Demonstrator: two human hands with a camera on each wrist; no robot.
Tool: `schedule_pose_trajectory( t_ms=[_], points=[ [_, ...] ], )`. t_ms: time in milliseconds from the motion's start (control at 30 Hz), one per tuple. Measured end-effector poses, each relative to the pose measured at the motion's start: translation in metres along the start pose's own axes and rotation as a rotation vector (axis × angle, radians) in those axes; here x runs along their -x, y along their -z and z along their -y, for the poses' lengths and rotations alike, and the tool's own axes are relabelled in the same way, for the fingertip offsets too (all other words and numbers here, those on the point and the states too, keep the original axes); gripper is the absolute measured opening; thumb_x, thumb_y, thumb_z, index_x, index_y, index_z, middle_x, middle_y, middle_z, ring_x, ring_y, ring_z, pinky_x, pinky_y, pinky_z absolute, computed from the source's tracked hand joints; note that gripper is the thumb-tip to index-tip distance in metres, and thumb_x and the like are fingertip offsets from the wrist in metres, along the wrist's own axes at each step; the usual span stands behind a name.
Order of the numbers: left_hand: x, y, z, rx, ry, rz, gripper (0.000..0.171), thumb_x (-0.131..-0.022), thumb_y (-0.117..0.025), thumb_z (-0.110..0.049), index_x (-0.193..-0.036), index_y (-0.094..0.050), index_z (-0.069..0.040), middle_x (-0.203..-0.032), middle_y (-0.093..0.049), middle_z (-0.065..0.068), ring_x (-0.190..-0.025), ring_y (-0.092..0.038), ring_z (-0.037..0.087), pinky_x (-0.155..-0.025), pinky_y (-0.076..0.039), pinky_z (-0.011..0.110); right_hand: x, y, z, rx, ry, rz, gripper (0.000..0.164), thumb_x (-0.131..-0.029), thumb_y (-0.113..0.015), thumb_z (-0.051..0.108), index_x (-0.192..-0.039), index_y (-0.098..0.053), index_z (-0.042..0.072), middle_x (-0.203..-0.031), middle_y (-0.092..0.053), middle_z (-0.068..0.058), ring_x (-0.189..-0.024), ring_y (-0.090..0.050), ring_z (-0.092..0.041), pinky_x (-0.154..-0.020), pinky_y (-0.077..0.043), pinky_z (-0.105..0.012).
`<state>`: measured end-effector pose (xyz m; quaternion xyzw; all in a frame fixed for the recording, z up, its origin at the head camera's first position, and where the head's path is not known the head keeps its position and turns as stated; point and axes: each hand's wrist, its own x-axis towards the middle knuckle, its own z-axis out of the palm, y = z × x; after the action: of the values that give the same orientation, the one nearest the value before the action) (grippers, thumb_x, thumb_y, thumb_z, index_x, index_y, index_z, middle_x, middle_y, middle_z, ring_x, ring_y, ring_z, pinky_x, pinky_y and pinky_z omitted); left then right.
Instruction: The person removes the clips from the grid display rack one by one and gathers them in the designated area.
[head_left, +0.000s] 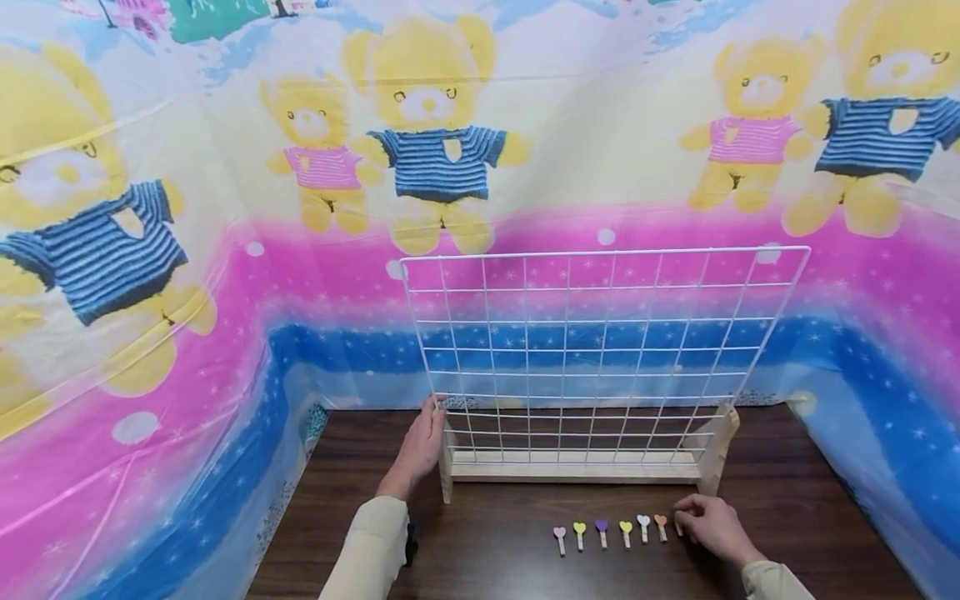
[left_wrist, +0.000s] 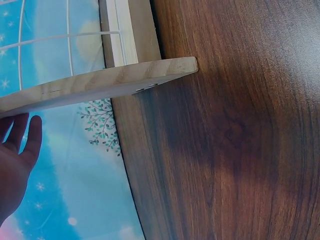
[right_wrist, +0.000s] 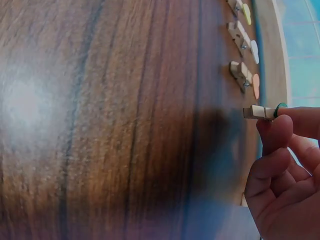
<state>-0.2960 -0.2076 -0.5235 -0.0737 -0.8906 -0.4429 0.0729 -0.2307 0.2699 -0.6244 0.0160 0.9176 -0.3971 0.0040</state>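
Note:
My left hand [head_left: 422, 439] rests its fingertips against the outer face of the wooden left side panel [left_wrist: 125, 77] of a grid stand. A white wire grid [head_left: 570, 320] stands upright in that wooden base. In the right wrist view, my right hand [right_wrist: 287, 165] pinches a small wooden clothespin [right_wrist: 259, 112] between thumb and index finger, its green decoration partly hidden by the finger. Beside that hand several heart-topped clothespins lie in a row, from a pink one [head_left: 561, 540] at the left to an orange one [head_left: 661, 527] nearest my fingers.
A dark wood-grain table [head_left: 495, 550] bears everything. The base's front bar [head_left: 573, 478] runs behind the clothespin row, with the right side panel [head_left: 718, 450] behind my right hand. A bear-printed cloth [head_left: 600, 167] hangs around the back and sides.

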Motion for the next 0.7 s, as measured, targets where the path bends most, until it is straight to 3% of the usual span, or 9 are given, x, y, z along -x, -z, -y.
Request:
schedule_pose_trajectory(
  t_ms=[167, 400, 500, 700],
  points=[
    [0.000, -0.001, 0.001, 0.008, 0.010, 0.003, 0.039, -0.106, -0.028, -0.028, -0.140, -0.035, -0.012, -0.082, -0.045, 0.011, -0.060, -0.039, 0.022, -0.055, -0.035, 0.035, -0.002, -0.003, -0.008, -0.005, -0.051, 0.014, 0.009, -0.082, -0.067, 0.008, -0.090, -0.069, 0.006, -0.064, -0.058, 0.000, -0.050, -0.054, -0.015, -0.048, -0.041, -0.028],
    [0.000, -0.001, -0.001, -0.009, 0.025, 0.001, 0.042, -0.105, -0.026, -0.036, -0.141, -0.034, -0.015, -0.091, -0.047, 0.010, -0.075, -0.046, 0.021, -0.067, -0.038, 0.037, -0.006, -0.002, -0.012, 0.008, -0.069, 0.056, 0.010, -0.086, -0.065, 0.009, -0.093, -0.069, 0.002, -0.071, -0.060, -0.001, -0.054, -0.054, -0.016, -0.051, -0.042, -0.030],
    [0.001, -0.001, -0.001, -0.001, 0.040, 0.007, 0.040, -0.105, -0.027, -0.035, -0.140, -0.034, -0.017, -0.081, -0.041, 0.008, -0.067, -0.041, 0.021, -0.063, -0.037, 0.036, -0.006, -0.003, -0.014, 0.016, -0.067, 0.061, 0.011, -0.086, -0.066, 0.008, -0.094, -0.069, 0.002, -0.072, -0.061, -0.001, -0.053, -0.054, -0.016, -0.051, -0.043, -0.030],
    [0.000, -0.002, -0.001, 0.015, 0.040, 0.001, 0.036, -0.105, -0.030, -0.026, -0.140, -0.035, -0.017, -0.079, -0.038, 0.007, -0.063, -0.037, 0.020, -0.057, -0.034, 0.035, -0.005, -0.004, -0.015, 0.019, -0.048, 0.032, 0.012, -0.085, -0.067, 0.010, -0.094, -0.069, 0.003, -0.074, -0.062, -0.002, -0.053, -0.054, -0.015, -0.050, -0.043, -0.028]
  ],
)
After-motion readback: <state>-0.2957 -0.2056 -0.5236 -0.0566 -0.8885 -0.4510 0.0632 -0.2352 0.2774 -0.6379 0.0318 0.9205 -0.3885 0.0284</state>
